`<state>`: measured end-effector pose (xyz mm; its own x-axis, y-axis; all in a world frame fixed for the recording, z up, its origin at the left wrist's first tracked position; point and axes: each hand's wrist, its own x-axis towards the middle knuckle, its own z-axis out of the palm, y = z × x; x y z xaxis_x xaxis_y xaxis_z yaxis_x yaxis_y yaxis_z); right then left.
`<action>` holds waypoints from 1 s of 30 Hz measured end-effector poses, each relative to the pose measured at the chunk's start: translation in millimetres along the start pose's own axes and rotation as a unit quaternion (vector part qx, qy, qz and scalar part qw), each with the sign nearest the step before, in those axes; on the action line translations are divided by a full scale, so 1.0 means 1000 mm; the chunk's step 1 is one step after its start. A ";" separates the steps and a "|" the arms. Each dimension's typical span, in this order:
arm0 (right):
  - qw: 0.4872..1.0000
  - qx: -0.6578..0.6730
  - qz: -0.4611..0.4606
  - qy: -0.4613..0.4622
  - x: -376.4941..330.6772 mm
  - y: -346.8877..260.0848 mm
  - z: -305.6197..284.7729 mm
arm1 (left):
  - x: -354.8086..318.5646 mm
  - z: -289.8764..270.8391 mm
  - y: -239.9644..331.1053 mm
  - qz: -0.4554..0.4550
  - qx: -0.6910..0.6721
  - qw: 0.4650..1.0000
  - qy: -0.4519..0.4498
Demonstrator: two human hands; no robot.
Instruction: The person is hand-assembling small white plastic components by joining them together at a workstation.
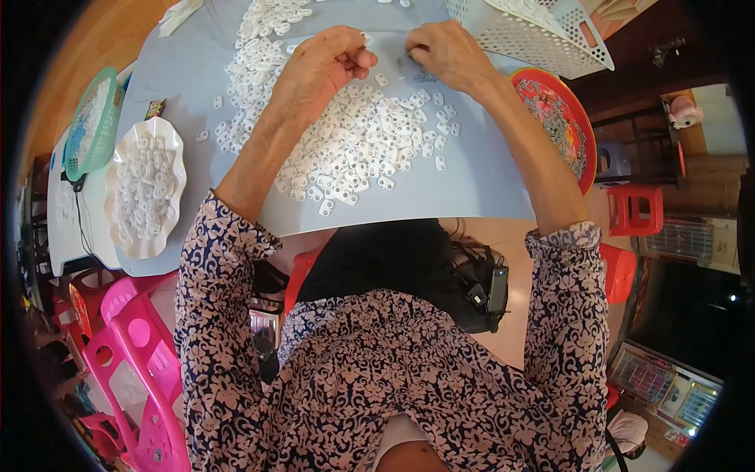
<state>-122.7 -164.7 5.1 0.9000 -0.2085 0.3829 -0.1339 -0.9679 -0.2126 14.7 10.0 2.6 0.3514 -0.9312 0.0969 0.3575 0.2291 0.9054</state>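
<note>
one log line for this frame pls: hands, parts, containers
left hand: pinching small white plastic piece | right hand: fingertips on grey table sheet | pile of white plastic pieces: between forearms | round red bowl: right | scalloped white dish: left

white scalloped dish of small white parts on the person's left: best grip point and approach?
Grip the white scalloped plastic dish by its wavy rim, probably the near edge toward the person, coming in from the side with thumb on top and fingers under. The middle is heaped with small white plastic parts, so a top grab would likely spill them; the flared rim stands bare. The green mesh basket crowds its far-left side.
</note>
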 end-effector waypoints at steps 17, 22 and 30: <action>0.998 -0.019 0.040 -0.050 0.006 -0.027 -0.003 | -0.004 0.004 -0.002 -0.003 0.046 0.999 0.023; 0.997 -0.043 0.016 -0.068 0.012 -0.023 0.001 | -0.003 0.002 -0.005 0.003 0.033 0.999 0.009; 0.955 0.267 0.112 -0.058 0.002 -0.026 -0.008 | -0.005 0.010 -0.004 0.040 0.097 0.992 0.072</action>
<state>-121.1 -141.2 18.6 0.9179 -0.3544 0.1783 -0.1253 -0.6854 -0.7173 2.5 11.1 2.8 0.4973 -0.8588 0.1232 0.1549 0.2276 0.9614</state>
